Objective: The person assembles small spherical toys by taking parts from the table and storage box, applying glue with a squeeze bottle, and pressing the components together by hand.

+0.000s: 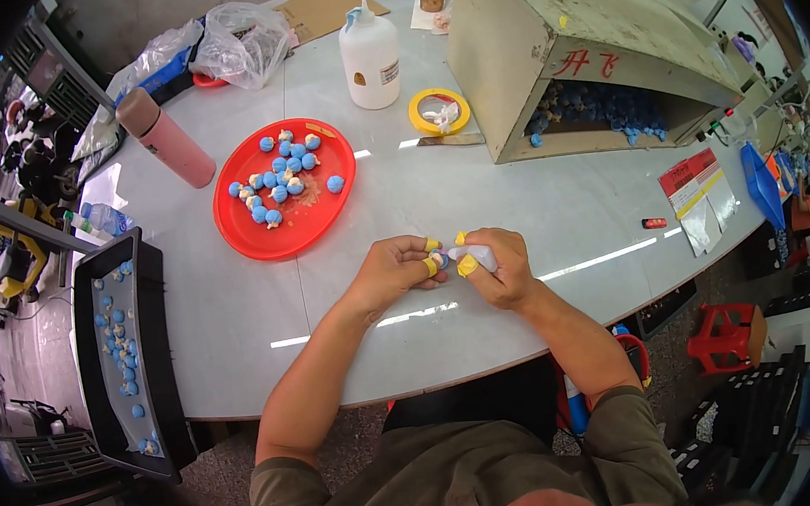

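Observation:
Over the front middle of the table, my left hand point(392, 271) pinches a small blue-and-cream ball figure point(439, 260) between thumb and fingers. Close on its right, my right hand point(510, 268) is closed around a small white squeeze bottle point(479, 257), whose tip points at the ball figure. Whether tip and figure touch is too small to tell. Yellow wraps cover several fingertips on both hands. Beyond my left hand, a red round tray point(239, 231) holds several similar blue-and-cream figures point(280, 178).
A black bin point(166, 361) with more blue pieces stands at the left edge. Behind are a pink flask point(169, 143), a white bottle point(371, 63), a yellow tape roll point(417, 115) and a flat blade point(453, 140). A beige metal box point(513, 60) full of blue pieces occupies the back right.

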### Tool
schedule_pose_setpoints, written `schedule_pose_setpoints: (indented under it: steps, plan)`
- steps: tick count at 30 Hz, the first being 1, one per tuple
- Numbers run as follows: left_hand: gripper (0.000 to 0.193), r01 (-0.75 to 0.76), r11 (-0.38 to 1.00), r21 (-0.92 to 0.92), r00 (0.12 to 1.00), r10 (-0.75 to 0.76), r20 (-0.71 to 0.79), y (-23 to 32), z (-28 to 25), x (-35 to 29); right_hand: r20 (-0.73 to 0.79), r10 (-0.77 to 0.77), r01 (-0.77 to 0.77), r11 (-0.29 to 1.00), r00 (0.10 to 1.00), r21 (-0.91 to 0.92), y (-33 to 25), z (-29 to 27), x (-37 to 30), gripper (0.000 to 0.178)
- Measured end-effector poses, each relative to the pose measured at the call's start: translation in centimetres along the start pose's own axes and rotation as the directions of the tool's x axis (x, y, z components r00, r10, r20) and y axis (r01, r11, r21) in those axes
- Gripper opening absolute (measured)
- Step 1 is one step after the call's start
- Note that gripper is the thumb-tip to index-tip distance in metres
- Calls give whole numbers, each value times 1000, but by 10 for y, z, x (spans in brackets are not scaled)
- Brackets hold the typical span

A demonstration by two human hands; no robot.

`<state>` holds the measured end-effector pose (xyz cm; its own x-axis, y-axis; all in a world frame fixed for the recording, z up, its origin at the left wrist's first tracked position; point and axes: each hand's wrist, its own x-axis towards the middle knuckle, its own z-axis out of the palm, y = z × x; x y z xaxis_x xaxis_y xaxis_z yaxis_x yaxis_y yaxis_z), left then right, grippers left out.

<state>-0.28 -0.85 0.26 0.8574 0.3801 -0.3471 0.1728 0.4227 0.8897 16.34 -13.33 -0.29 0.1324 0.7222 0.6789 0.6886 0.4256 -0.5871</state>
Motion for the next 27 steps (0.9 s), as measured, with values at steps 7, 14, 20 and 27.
schedule_pose_setpoints:
  steps: [7, 14, 20, 27]
  plan:
    - [31, -22, 996, -86, 1000, 21, -19, -6, -2, 3, -33, -88, 84, 991, 996, -100, -4, 2, 2, 20]
    - [29, -14, 990, -142, 999, 8, -47, -4, -2, 3, -30, -157, 151, 978, 987, -147, -8, 1, 3, 19]
    - [28, -14, 983, -183, 998, 3, -57, -4, -3, 4, -50, -197, 184, 966, 979, -184, -9, 4, 4, 19]
    - [29, -16, 987, -163, 996, 2, -84, -4, -2, 4, -18, -201, 194, 962, 979, -193, -13, 4, 4, 17]
